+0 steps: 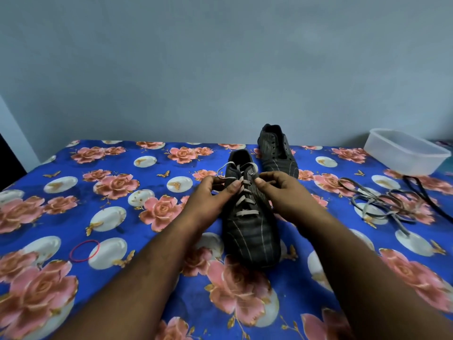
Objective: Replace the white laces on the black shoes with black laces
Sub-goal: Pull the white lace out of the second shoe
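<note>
Flowered tabletop [73, 217]: left hand [215, 190] and right hand [279, 187] are pinching the white lace [245, 200] on near shoe [250, 229]; no readable writing.

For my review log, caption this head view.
Both hands, left hand and right hand, work the near shoe's white lace.

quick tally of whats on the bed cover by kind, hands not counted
shoes: 2 (near shoe with its white lace still threaded in, far shoe with bare eyelets)
loose laces: 2 (grey-white lace, black lace)
plastic tub: 1
red rubber band: 1
total: 6
</note>
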`<state>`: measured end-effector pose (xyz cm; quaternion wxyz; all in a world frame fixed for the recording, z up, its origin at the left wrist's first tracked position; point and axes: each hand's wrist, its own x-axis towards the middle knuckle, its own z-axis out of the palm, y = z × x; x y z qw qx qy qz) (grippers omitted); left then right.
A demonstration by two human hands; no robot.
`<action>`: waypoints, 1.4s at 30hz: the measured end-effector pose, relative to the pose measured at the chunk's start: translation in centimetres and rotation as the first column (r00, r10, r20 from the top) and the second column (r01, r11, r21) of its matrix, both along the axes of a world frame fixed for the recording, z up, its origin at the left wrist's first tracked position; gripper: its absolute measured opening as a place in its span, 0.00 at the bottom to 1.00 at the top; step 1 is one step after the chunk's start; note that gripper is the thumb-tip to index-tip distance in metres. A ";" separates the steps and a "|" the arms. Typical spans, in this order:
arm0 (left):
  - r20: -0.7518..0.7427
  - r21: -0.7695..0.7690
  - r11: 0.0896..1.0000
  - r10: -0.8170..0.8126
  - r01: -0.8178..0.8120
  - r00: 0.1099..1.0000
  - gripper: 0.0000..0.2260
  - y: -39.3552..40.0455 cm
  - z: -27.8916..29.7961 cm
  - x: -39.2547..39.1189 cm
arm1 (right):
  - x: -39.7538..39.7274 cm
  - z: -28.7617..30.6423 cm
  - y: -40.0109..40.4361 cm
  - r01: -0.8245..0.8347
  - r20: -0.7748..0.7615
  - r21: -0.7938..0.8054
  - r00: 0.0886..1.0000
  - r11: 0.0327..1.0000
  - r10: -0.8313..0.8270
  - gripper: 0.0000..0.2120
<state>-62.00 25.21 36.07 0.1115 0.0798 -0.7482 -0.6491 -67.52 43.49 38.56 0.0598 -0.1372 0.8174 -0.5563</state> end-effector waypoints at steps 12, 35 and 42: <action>0.026 0.039 0.998 -0.051 0.050 0.998 0.19 0.2 0.1 0.0 | -1.0 1.8 2.9 -0.260 0.128 0.205 0.963 0.944 0.237 0.26; -0.106 0.177 0.984 0.047 -0.028 0.993 0.10 0.5 1.1 -0.2 | -1.1 -2.5 1.8 -0.094 -0.286 -0.131 0.957 0.987 0.053 0.10; -0.245 0.528 0.835 -0.023 0.153 0.969 0.11 0.1 2.4 0.4 | -0.1 -0.8 1.7 -0.146 -0.002 -0.515 0.986 0.844 0.169 0.07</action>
